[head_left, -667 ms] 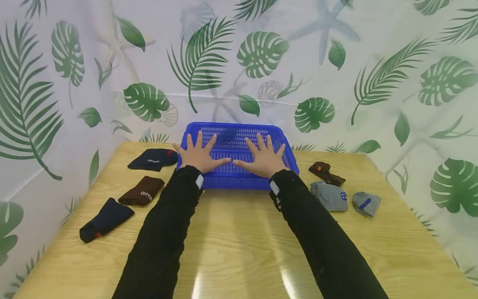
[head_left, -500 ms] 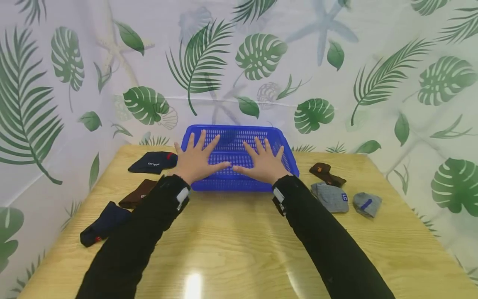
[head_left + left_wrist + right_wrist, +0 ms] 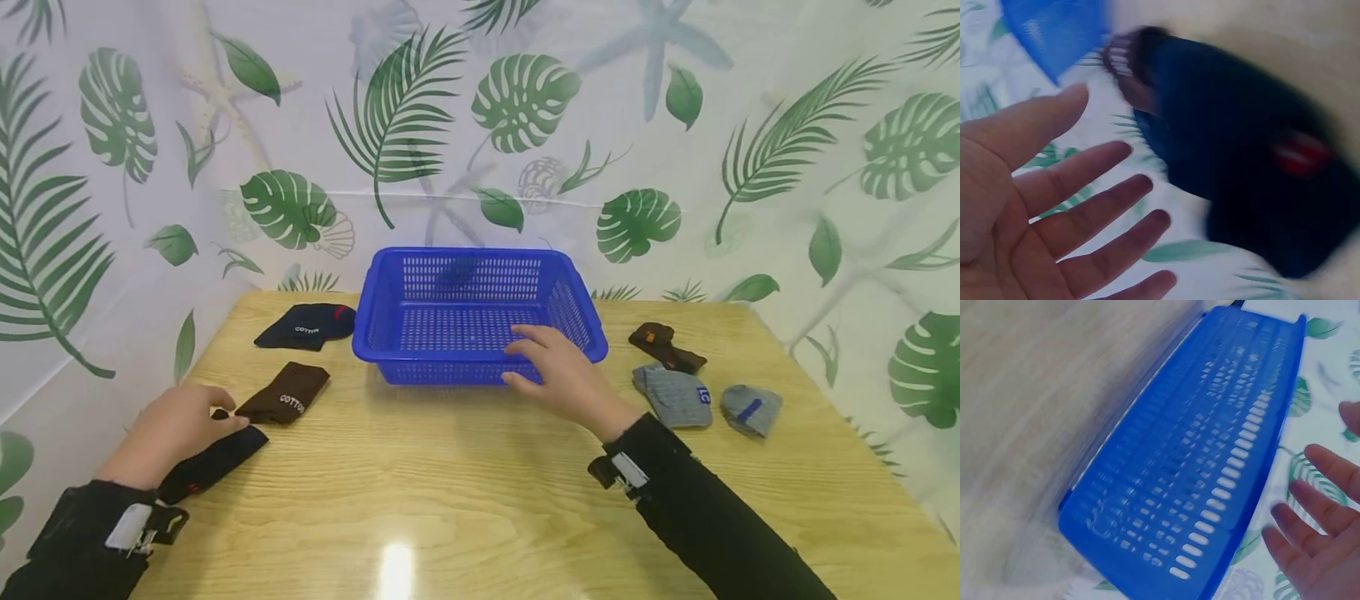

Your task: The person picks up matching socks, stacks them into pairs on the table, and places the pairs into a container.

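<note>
At the left side of the table my left hand (image 3: 168, 429) hovers over a folded navy sock (image 3: 225, 458), partly hiding it in the head view. The left wrist view shows the thumb and fingers extended beside this navy sock (image 3: 1229, 119) with its red patch, apart from it. My right hand (image 3: 558, 371) hangs loosely bent over the front right rim of a blue perforated plastic basket (image 3: 450, 356). In the right wrist view the right fingers (image 3: 1310, 519) are spread beside the basket (image 3: 1147, 456) and hold nothing.
A brown sock (image 3: 281, 387) and another navy sock (image 3: 300, 329), both lettered COTTON, lie left of the basket. To its right are a small brown sock (image 3: 678, 358), a grey sock (image 3: 671, 400) and a grey sock with a blue mark (image 3: 757, 404). A leaf-patterned cloth (image 3: 450, 108) hangs behind.
Both spread hands have left their place over the basket. The left moved left and nearer to the navy sock; the right drew back slightly toward the basket's front right, its fingers now bent.
</note>
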Demonstrator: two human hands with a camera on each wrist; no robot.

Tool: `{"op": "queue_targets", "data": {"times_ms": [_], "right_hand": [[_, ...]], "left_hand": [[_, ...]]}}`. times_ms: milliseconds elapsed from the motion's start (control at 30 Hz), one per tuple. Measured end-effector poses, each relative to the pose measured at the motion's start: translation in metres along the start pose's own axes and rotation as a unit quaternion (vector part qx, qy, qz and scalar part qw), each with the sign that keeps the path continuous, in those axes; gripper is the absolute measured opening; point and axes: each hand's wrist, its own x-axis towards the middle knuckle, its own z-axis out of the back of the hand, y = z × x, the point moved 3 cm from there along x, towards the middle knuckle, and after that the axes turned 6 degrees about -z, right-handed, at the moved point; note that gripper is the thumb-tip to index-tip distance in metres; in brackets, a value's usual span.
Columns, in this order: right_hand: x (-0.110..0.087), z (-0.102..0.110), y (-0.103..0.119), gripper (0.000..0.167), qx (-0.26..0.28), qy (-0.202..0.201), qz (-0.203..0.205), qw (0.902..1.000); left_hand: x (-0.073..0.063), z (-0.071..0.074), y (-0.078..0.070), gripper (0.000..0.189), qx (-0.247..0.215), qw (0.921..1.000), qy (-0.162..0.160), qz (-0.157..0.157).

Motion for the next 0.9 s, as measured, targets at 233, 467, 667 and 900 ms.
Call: {"op": "queue_targets", "data": {"times_ms": [233,467,667,900], "right_hand": [[-0.028,0.004,0.012,0.025,0.016,-0.035,0.041,0.9984],[-0.036,0.001,0.019,0.027,0.024,0.009,0.058,0.9980],[-0.041,-0.004,0.023,0.026,0.011,0.056,0.055,0.9969],[-0.040,-0.018,0.023,0.026,0.003,0.088,0.055,0.9945]], "left_hand": [[-0.015,-0.027,0.018,0.044,-0.016,0.9992,0.034,0.014],[-0.019,-0.036,0.002,0.028,0.008,0.9989,0.047,0.000],[-0.010,-0.052,-0.069,0.019,-0.004,0.9954,0.058,-0.077],[0.025,-0.077,-0.167,0.020,0.019,0.9809,-0.015,-0.193]]}}
